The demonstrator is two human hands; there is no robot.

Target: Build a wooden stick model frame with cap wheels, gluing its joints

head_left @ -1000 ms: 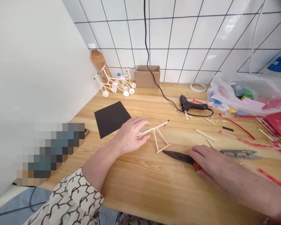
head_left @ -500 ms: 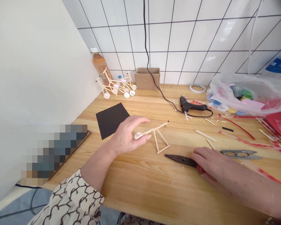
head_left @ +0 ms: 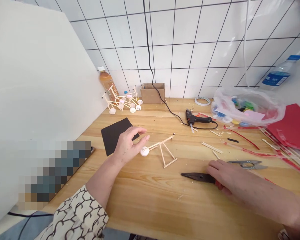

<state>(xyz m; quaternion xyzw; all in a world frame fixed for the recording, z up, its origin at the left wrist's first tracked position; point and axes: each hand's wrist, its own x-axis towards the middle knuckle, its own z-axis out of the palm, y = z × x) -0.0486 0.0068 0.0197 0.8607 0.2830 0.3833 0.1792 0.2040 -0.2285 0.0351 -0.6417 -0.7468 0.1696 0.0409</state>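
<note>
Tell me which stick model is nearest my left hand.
The lone model just beside that hand; the others cluster at the back, by the brown bottle.

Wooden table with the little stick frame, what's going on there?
A small stick frame with a white disc at one end rests on the wooden table. The person's left hand is open beside the disc, not gripping it; the right hand is around the handle of long-nose pliers. Farther back are wheeled stick models and a hot glue gun.
</note>
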